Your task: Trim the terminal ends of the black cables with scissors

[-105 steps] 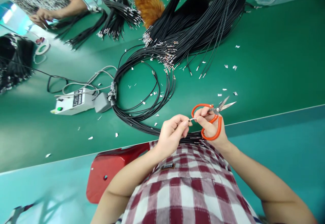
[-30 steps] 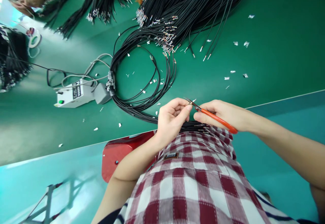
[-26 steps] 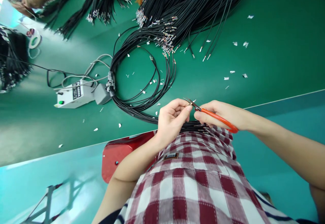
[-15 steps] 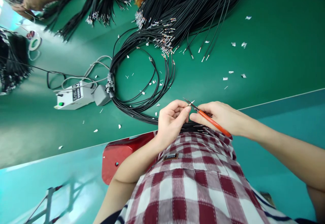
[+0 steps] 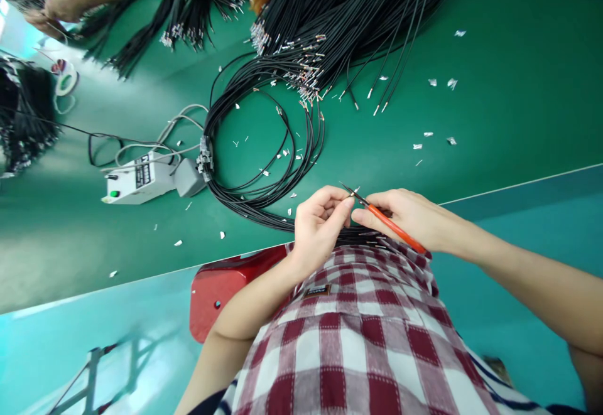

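My left hand (image 5: 320,217) is closed in a pinch on the end of a thin black cable, whose light tip shows between thumb and forefinger. My right hand (image 5: 405,214) grips a pair of scissors (image 5: 393,223) with orange handles; their dark, pointed blades lie at the cable tip, just beside my left fingertips. Part of the handles is hidden by my palm. Beneath both hands, the bundle of black cables (image 5: 264,212) runs over the table edge to my checked apron. On the table this bundle curves in a loop, tied with a clear wrap (image 5: 205,154) at its left.
A big pile of black cables (image 5: 358,0) lies at the back. Left of the loop sits a white box (image 5: 136,179) with a green button and grey cords. Silvery scraps (image 5: 452,83) dot the green table. Another person's hands (image 5: 51,16) work at upper left. A red stool (image 5: 217,302) stands below the edge.
Both my hands and the scissors stay almost in place at the cable tip. The other person's hands have shifted slightly.
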Tool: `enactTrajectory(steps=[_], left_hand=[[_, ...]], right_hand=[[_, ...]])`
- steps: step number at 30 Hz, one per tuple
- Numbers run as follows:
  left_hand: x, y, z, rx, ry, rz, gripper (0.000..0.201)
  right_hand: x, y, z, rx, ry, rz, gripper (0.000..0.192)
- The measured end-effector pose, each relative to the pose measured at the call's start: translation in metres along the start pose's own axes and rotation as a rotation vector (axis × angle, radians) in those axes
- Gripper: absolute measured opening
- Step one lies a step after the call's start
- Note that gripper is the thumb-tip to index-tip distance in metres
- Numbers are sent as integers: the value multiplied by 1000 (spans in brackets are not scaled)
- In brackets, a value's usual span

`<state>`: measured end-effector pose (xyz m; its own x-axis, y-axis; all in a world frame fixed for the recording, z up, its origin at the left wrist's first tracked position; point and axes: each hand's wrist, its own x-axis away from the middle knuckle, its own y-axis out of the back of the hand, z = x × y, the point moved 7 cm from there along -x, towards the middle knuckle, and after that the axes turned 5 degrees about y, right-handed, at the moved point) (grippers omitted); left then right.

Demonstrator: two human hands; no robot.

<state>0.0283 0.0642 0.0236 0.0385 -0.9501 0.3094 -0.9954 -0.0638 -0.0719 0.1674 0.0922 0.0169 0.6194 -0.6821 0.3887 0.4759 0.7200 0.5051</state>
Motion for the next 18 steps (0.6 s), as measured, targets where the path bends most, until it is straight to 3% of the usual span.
enactTrajectory(steps=[8,12,16,18], left_hand=[[-5,5,2,72,46,-17,29],[-3,4,0,69,85,16,31],[0,-3,-1,-8,104,131,32],[2,-6,-3,-66,66,178,31]], right_hand=[[8,-12,-12,-39,-2,9,53],[14,6,-17,-104,14,-76,41],[15,37,-6,-294,201,-309,24],[14,45,6,-324,300,-332,19]])
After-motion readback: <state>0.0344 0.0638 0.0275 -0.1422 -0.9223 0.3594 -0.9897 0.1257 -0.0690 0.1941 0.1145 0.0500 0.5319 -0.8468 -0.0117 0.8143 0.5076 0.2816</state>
